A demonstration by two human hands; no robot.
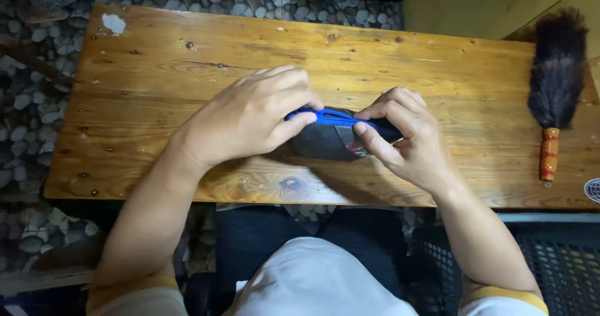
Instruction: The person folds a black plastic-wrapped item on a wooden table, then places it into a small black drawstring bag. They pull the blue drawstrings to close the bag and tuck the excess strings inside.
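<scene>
Left hand (250,119) and right hand (403,135) both pinched shut on a small dark pouch with blue trim (331,135) at frame centre on the wooden table (156,72); handling looked midway, pouch not set down, feather duster (556,79) far right untouched.

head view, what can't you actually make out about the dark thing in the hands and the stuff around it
- Dark blue-edged item, head view: mostly covered by the left hand and right hand, so its shape and kind stay unclear.
- Round sticker: cut off by the right edge.
- Black mesh crate: cut by the bottom edge, partly behind the right arm.
- Feather duster: handle pattern too small.
</scene>
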